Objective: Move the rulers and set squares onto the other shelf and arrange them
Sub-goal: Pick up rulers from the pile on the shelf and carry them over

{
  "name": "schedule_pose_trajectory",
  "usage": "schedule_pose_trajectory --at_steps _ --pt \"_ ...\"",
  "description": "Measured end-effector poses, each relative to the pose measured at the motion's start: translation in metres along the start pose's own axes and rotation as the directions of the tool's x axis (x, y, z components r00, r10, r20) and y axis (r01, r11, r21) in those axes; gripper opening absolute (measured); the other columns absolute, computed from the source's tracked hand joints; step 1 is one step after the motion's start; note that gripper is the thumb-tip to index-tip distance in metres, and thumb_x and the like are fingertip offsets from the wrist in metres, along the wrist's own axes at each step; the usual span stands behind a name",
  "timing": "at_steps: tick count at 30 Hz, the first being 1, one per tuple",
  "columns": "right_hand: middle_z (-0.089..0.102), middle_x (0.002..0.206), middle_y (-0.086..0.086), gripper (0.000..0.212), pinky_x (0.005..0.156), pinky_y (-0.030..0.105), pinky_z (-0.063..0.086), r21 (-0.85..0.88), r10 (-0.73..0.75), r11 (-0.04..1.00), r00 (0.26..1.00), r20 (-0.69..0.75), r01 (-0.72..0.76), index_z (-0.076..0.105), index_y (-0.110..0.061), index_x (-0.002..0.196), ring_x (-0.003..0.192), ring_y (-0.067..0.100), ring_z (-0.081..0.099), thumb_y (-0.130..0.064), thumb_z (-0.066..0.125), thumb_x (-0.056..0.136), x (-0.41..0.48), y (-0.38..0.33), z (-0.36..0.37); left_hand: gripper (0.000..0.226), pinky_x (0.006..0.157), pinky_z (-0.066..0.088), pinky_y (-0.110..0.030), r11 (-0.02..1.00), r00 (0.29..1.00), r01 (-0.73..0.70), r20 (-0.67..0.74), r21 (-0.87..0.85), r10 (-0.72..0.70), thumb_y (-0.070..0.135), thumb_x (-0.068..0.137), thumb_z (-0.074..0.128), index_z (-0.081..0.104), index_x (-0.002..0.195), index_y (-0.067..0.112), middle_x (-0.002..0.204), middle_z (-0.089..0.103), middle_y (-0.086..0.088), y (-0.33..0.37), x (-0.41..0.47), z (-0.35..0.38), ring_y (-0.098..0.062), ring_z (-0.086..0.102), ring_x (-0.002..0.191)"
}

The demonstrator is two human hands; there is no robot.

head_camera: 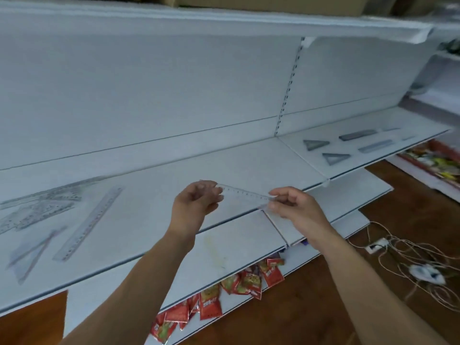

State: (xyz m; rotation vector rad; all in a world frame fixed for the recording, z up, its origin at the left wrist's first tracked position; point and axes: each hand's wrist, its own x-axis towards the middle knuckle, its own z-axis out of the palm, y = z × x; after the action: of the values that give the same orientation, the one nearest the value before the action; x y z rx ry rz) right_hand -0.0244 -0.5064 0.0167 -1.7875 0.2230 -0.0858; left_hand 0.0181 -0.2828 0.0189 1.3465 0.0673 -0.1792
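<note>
left hand (196, 202): pinches one end of clear set square (245, 194) | right hand (296, 207): pinches other end | set square: mid-frame, over white shelf (161, 180) | clear ruler (89, 220): 9 o'clock, flat | grey set squares (316, 144): 2 o'clock, neighbouring shelf

Single view here, worn on the head, looking forward and down along both forearms at the white shelf (249, 168). It sits very close: left hand (196, 202) and right hand (296, 207) are dead centre with the clear ruler (245, 194) between them (wide lens, so the shelf edges bow). Wooden floor (311, 307) fills the lower right.
</note>
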Motion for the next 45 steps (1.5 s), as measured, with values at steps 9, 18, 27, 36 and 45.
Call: schedule_pose_trajectory --at_steps 9,18,27,36,45 --pt "0.069 0.08 -0.002 0.01 0.058 0.016 0.048 0.066 0.03 0.998 0.937 -0.348 -0.007 0.069 -0.017 0.092 0.067 0.006 0.061 -0.009 0.067 0.087 -0.037 0.055 -0.201 0.009 0.069 0.053 -0.023 1.0 0.984 0.008 0.178 0.028 -0.013 0.003 0.085 0.067 0.065 0.089 0.01 0.085 0.071 -0.007 -0.055 -0.017 0.204 -0.018 0.068 0.082" --pt "0.064 0.08 0.004 0.021 0.058 0.016 0.051 0.159 0.078 0.987 0.808 -0.584 0.019 0.066 -0.014 0.106 0.061 0.001 0.058 -0.009 0.067 0.086 -0.065 0.084 -0.322 0.026 0.078 0.055 -0.03 0.983 0.919 0.009 0.386 0.183 -0.08 0.009 0.085 0.069 0.062 0.11 0.012 0.089 0.075 -0.005 -0.087 -0.025 0.334 -0.02 0.071 0.086" --pt "0.065 0.082 0.001 0.015 0.057 0.014 0.05 0.203 0.151 0.979 0.735 -0.661 -0.019 0.067 -0.019 0.102 0.064 0.002 0.06 -0.014 0.066 0.088 -0.025 0.116 -0.409 0.015 0.072 0.057 -0.023 0.973 0.902 -0.075 0.432 0.216 -0.026 0.01 0.089 0.065 0.063 0.103 0.012 0.09 0.073 -0.005 -0.12 0.021 0.442 -0.014 0.071 0.08" --pt "0.071 0.087 0.002 0.013 0.062 0.019 0.051 0.141 0.172 0.984 0.787 -0.593 -0.109 0.068 -0.019 0.099 0.073 0.01 0.064 -0.015 0.067 0.087 0.103 0.117 -0.525 0.012 0.069 0.056 -0.023 0.989 0.921 0.012 0.382 0.149 -0.069 0.003 0.089 0.062 0.064 0.099 0.01 0.084 0.074 -0.002 -0.129 0.134 0.563 -0.016 0.071 0.076" --pt "0.071 0.089 -0.002 0.02 0.064 0.019 0.05 0.17 0.183 0.979 0.838 -0.514 -0.109 0.065 -0.025 0.103 0.075 0.01 0.065 -0.013 0.067 0.086 0.205 0.121 -0.586 0.013 0.07 0.055 -0.025 0.987 0.947 -0.017 0.321 0.158 -0.035 0.009 0.085 0.069 0.065 0.097 0.009 0.083 0.073 -0.005 -0.132 0.21 0.626 -0.017 0.071 0.077"
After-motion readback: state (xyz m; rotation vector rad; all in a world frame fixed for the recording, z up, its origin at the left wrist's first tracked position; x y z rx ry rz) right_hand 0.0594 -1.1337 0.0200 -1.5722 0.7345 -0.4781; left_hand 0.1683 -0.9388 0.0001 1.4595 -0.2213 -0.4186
